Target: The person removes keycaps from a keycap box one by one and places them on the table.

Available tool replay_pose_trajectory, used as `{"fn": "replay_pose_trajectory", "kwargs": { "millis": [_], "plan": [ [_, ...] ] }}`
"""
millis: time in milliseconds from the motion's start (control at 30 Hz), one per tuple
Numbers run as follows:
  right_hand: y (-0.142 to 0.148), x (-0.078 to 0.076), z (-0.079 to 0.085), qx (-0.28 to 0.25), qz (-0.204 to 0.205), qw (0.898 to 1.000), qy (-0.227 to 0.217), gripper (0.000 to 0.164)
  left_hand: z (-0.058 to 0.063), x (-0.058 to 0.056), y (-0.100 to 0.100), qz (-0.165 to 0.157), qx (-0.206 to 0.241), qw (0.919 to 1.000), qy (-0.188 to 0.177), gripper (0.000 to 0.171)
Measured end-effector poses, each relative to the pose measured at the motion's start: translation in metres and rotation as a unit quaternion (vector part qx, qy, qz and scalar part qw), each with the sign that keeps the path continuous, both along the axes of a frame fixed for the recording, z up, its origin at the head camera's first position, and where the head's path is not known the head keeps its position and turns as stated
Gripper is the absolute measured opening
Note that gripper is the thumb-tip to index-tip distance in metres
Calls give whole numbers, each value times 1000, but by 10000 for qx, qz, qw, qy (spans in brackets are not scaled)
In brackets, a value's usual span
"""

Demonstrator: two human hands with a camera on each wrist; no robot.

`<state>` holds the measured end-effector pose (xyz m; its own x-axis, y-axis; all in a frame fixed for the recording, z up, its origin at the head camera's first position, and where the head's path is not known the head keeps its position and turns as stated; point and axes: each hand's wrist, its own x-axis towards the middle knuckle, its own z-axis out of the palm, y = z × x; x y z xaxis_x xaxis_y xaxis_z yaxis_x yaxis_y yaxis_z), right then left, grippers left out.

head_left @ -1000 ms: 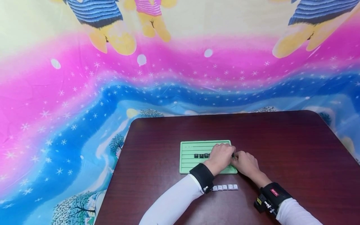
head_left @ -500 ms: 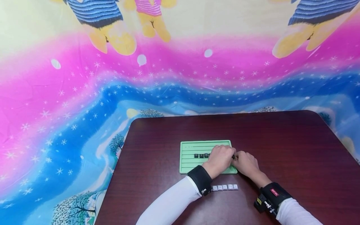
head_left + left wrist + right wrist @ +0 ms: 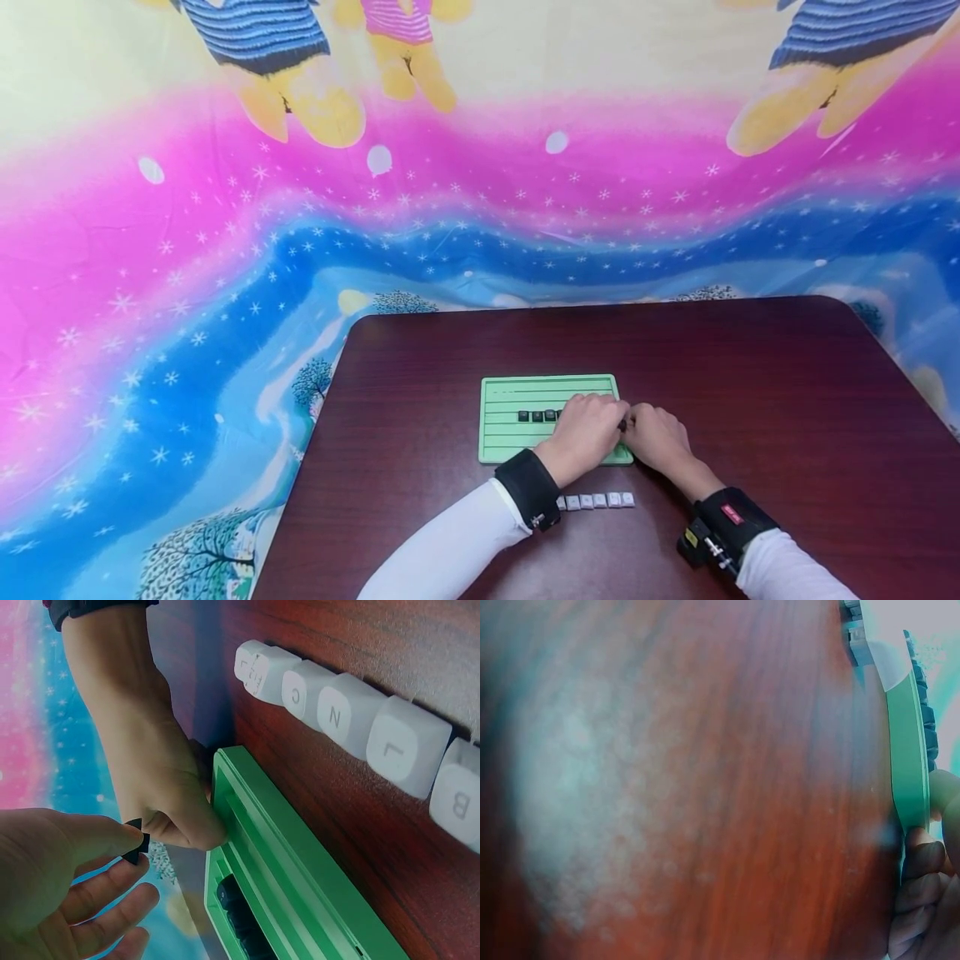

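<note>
My left hand (image 3: 588, 429) reaches over the right part of a green ridged tray (image 3: 482, 417). In the left wrist view its thumb and index finger pinch a small black keycap (image 3: 135, 841), held up above the tray; the other fingers are spread. At the tray's right end, my right hand (image 3: 660, 437) grips the edge, thumb on top and fingers (image 3: 919, 892) curled beneath in the right wrist view. A row of black keycaps (image 3: 537, 416) sits in one of the tray's slots, its right part covered by the left hand in the head view.
Several white lettered keycaps (image 3: 600, 500) stand in a row on the dark red-brown table (image 3: 787, 400), in front of the tray. The left wristband (image 3: 527, 490) overlaps the row's left end. Behind the table hangs a colourful printed cloth (image 3: 465, 183).
The left hand and the black keycap have shifted slightly toward the near side, and more of the white row shows beside the wristband. The right hand keeps its grip on the tray.
</note>
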<state>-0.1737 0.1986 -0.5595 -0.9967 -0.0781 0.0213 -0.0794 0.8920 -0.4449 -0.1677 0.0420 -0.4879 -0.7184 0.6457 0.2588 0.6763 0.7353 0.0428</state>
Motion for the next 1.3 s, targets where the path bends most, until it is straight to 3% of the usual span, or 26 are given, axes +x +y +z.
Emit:
{"fn": "replay_pose_trajectory", "kwargs": {
  "millis": [267,500,1300],
  "plan": [
    [0,0,0,-2,-35,9999,-99,34,5,6,-5,65,112,9999,-30,13],
    [0,0,-1,-9,-6,10000,-83,33,-3,10,-8,-50,222,9997,87,10],
    [-1,0,1,49,-33,10000,-67,33,0,25,-13,-239,-60,9997,77,16]
  ]
}}
